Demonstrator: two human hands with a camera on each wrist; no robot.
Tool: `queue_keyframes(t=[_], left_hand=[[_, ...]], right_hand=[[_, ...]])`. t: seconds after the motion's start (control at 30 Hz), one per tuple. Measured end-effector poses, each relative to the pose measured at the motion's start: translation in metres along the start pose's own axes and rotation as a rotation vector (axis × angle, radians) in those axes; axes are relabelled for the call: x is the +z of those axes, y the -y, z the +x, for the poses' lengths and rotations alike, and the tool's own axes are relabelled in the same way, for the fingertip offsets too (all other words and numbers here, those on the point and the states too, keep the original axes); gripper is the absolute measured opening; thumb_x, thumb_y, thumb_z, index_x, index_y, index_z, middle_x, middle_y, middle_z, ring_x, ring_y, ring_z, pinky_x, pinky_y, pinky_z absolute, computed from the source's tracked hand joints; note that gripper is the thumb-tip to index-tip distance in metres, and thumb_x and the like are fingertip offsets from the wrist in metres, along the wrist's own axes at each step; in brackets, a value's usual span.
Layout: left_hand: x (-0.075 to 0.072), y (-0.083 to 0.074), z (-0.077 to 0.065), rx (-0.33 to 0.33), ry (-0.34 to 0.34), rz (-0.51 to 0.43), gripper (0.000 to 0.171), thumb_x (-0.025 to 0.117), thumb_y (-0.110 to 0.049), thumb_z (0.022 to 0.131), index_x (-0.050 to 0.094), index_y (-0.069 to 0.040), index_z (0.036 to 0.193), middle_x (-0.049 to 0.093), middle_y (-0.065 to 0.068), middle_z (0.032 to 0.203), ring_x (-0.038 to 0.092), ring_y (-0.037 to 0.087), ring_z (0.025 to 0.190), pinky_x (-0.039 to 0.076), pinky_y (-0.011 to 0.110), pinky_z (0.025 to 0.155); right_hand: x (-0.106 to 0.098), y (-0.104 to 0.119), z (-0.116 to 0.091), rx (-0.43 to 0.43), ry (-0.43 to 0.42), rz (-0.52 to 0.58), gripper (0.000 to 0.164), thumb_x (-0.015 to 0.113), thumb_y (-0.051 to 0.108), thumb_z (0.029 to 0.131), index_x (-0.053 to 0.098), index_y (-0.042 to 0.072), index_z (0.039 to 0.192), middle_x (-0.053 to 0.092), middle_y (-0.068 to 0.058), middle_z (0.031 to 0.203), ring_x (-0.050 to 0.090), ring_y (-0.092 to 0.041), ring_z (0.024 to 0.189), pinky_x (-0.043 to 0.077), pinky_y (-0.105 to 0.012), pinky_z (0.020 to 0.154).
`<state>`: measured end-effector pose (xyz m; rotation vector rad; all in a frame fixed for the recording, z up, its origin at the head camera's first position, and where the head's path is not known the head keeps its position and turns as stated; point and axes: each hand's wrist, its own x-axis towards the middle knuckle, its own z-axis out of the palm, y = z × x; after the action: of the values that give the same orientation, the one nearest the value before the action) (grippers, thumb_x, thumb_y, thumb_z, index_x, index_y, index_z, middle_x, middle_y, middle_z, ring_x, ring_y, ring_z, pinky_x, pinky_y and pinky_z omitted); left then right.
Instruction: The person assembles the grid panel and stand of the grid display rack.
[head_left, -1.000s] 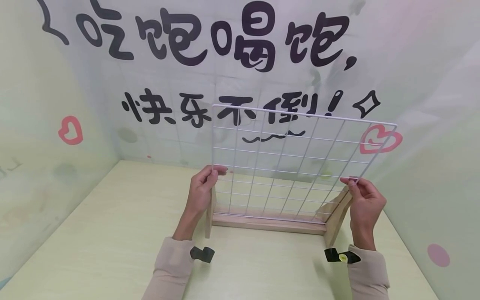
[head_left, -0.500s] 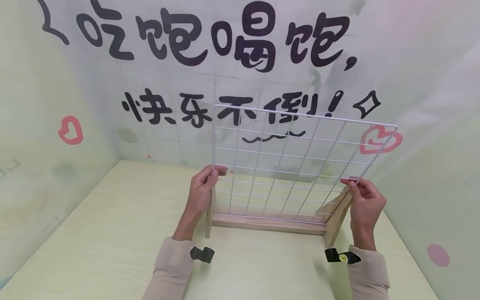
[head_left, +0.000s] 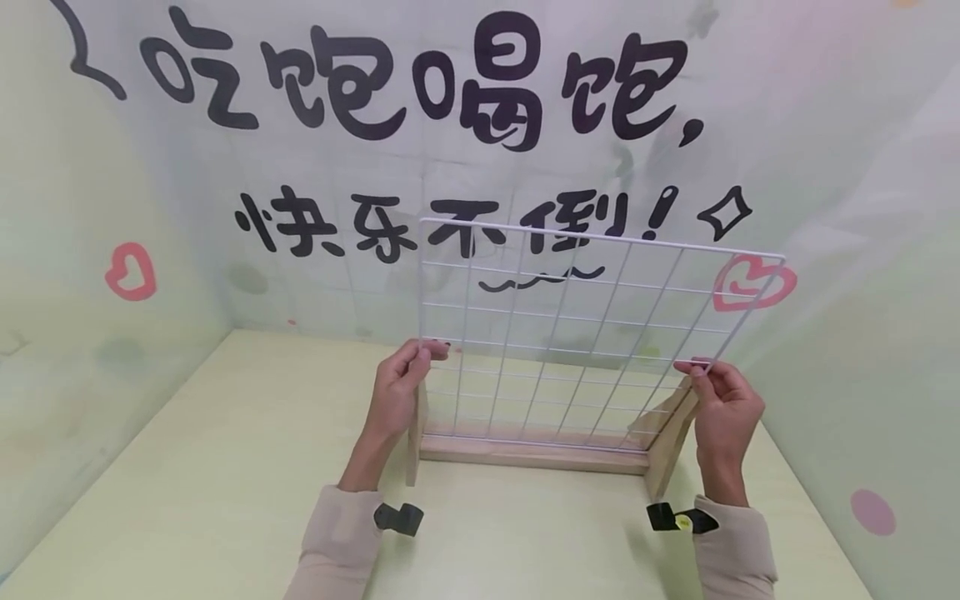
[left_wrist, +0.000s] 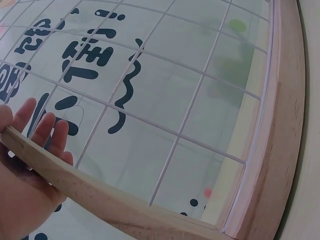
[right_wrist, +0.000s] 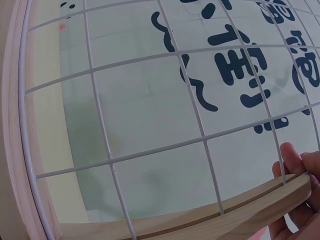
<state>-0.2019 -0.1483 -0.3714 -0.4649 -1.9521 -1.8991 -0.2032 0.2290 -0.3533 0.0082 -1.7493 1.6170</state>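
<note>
A white wire grid panel (head_left: 602, 238) leans back with its bottom edge along a pale wooden bar (head_left: 532, 455) between two wooden side pieces. My left hand (head_left: 396, 385) pinches the panel's left edge just above the left side piece (head_left: 413, 450). On the opposite edge, my right hand (head_left: 726, 414) holds the wire between thumb and fingers at the top of the right side piece (head_left: 666, 450). The left wrist view shows the left fingers (left_wrist: 45, 127) behind the wood's tip. In the right wrist view, the panel's edge runs along a groove in the side piece (right_wrist: 270, 202).
The stand rests on a light wooden table (head_left: 225, 467). Behind it rises a pale wall covering (head_left: 360, 308) with black lettering and pink hearts. Similar pale sheets border the table at left and right. Black camera mounts (head_left: 399, 518) sit at both wrists.
The head view has shifted a little, so the whole scene sits slightly lower and further left. Both hands keep their hold on the grid panel, which stays in place.
</note>
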Motion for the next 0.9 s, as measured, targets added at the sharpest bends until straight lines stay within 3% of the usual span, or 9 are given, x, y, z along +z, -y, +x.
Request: queue_keyframes(t=[0.13, 0.37, 0.47, 0.6, 0.7, 0.8, 0.9], left_hand=[[-0.003, 0.0, -0.006, -0.004, 0.022, 0.001, 0.031, 0.041, -0.011, 0.106, 0.061, 0.011, 0.113, 0.064, -0.008, 0.106, 0.059, 0.009, 0.107, 0.043, 0.025, 0.101], [0.0, -0.007, -0.012, 0.023, 0.048, 0.008, 0.031, 0.038, -0.009, 0.107, 0.061, 0.011, 0.11, 0.063, 0.013, 0.111, 0.059, 0.014, 0.109, 0.042, 0.028, 0.101], [0.001, -0.011, -0.012, 0.03, 0.04, 0.01, 0.031, 0.037, -0.01, 0.107, 0.061, 0.009, 0.11, 0.064, 0.014, 0.11, 0.059, 0.019, 0.111, 0.035, 0.029, 0.111], [0.005, -0.014, -0.009, 0.022, 0.046, -0.013, 0.031, 0.039, -0.012, 0.107, 0.06, 0.009, 0.106, 0.063, 0.018, 0.112, 0.058, 0.019, 0.111, 0.036, 0.026, 0.108], [0.005, -0.016, -0.008, -0.005, 0.067, -0.034, 0.031, 0.04, -0.015, 0.107, 0.059, 0.01, 0.108, 0.062, 0.015, 0.113, 0.058, 0.017, 0.111, 0.043, 0.027, 0.097], [0.005, -0.017, -0.007, -0.032, 0.094, -0.048, 0.031, 0.041, -0.016, 0.106, 0.057, 0.008, 0.114, 0.062, 0.01, 0.118, 0.057, 0.018, 0.116, 0.043, 0.031, 0.101], [0.003, -0.017, -0.005, -0.045, 0.116, -0.047, 0.031, 0.042, -0.017, 0.106, 0.055, 0.007, 0.119, 0.063, 0.013, 0.123, 0.054, 0.025, 0.123, 0.04, 0.04, 0.107]], right_hand=[[0.0, 0.0, -0.003, -0.004, 0.016, -0.018, 0.019, 0.063, 0.002, 0.095, 0.065, -0.015, 0.103, 0.074, 0.014, 0.083, 0.069, -0.003, 0.089, 0.052, -0.012, 0.08], [-0.005, 0.004, -0.004, -0.037, 0.029, -0.025, 0.018, 0.061, -0.001, 0.096, 0.063, -0.017, 0.102, 0.073, 0.015, 0.083, 0.07, -0.002, 0.087, 0.052, -0.012, 0.083], [-0.006, 0.006, -0.002, -0.044, 0.031, -0.037, 0.017, 0.061, -0.001, 0.096, 0.063, -0.016, 0.102, 0.073, 0.016, 0.083, 0.07, -0.001, 0.088, 0.052, -0.012, 0.083], [-0.009, 0.007, 0.001, -0.048, 0.019, -0.035, 0.013, 0.061, -0.001, 0.096, 0.064, -0.013, 0.099, 0.073, 0.015, 0.081, 0.07, -0.001, 0.087, 0.051, -0.012, 0.082], [-0.011, 0.007, 0.0, -0.039, 0.007, -0.007, 0.012, 0.06, -0.001, 0.096, 0.065, -0.012, 0.097, 0.073, 0.013, 0.081, 0.071, -0.002, 0.085, 0.051, -0.013, 0.081], [-0.013, 0.007, -0.002, -0.038, -0.004, -0.02, 0.011, 0.06, -0.001, 0.096, 0.065, -0.011, 0.097, 0.074, 0.013, 0.081, 0.071, -0.002, 0.086, 0.051, -0.012, 0.081], [-0.015, 0.007, -0.003, -0.042, 0.0, -0.021, 0.012, 0.061, -0.001, 0.096, 0.065, -0.012, 0.098, 0.074, 0.013, 0.082, 0.071, -0.002, 0.086, 0.051, -0.012, 0.081]])
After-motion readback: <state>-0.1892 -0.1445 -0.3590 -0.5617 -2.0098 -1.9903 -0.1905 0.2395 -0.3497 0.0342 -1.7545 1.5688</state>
